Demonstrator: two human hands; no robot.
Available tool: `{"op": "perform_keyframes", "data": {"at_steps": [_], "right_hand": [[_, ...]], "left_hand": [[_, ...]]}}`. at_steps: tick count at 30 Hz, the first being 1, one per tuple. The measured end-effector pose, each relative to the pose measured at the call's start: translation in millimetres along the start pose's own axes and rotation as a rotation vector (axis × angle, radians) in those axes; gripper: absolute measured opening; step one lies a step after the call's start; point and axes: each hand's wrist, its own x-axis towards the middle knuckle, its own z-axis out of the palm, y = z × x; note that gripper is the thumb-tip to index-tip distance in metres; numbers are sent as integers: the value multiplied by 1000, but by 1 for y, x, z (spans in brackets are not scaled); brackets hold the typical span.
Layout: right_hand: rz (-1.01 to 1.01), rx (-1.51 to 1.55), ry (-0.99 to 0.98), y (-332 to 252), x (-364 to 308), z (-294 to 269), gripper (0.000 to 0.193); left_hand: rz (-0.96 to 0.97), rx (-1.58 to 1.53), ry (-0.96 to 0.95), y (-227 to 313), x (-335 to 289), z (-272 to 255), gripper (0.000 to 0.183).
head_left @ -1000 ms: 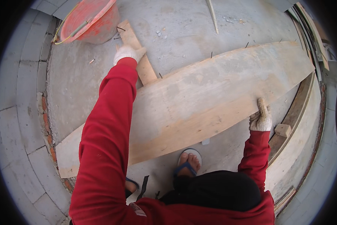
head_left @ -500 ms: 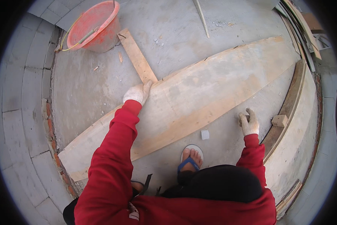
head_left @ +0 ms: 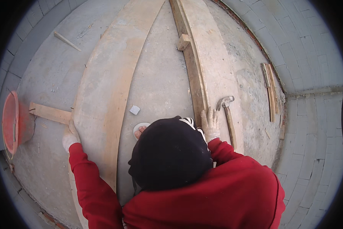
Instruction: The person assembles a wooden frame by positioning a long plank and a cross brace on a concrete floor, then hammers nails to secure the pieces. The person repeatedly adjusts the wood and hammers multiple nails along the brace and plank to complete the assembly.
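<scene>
Gloved left hand (head_left: 71,137) at left edge of plywood strip (head_left: 106,80), grip unclear. Gloved right hand (head_left: 210,125), fingers extended, on timber-edged board (head_left: 214,51) right of strip; hammer (head_left: 230,125) farther right. Red bucket (head_left: 20,123) left of strip, contents hidden.

Taking the black knee (head_left: 169,156) as my marker, I get only toes of the foot (head_left: 140,132) just beyond it, the rest hidden. Left of the knee, the long board (head_left: 110,68) runs off my top edge; right of it, the beam (head_left: 192,72) does too. Well left of the knee, the left hand's (head_left: 70,139) grip stays unclear.
</scene>
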Motion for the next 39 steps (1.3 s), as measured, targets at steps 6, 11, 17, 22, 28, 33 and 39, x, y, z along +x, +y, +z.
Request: {"op": "perform_keyframes", "data": {"at_steps": [6, 11, 17, 22, 28, 33, 39], "right_hand": [[167, -264, 324, 37, -16, -76, 78], [536, -52, -86, 106, -36, -23, 44], [626, 4, -163, 97, -8, -46, 38], [511, 68, -148, 55, -12, -86, 37], [415, 317, -159, 0, 1, -123, 35], [298, 562, -262, -69, 52, -125, 34], [50, 688, -454, -196, 139, -94, 33]], "left_hand": [[-174, 200, -165, -5, -6, -13, 86], [-195, 104, -64, 0, -11, -24, 76], [-155, -33, -82, -11, -16, -26, 56], [-134, -80, -211, -8, -11, -18, 51], [-120, -229, -252, -9, -23, -42, 55], [-160, -176, -285, -3, -17, -47, 63], [-265, -158, -280, 0, -10, -37, 78]]}}
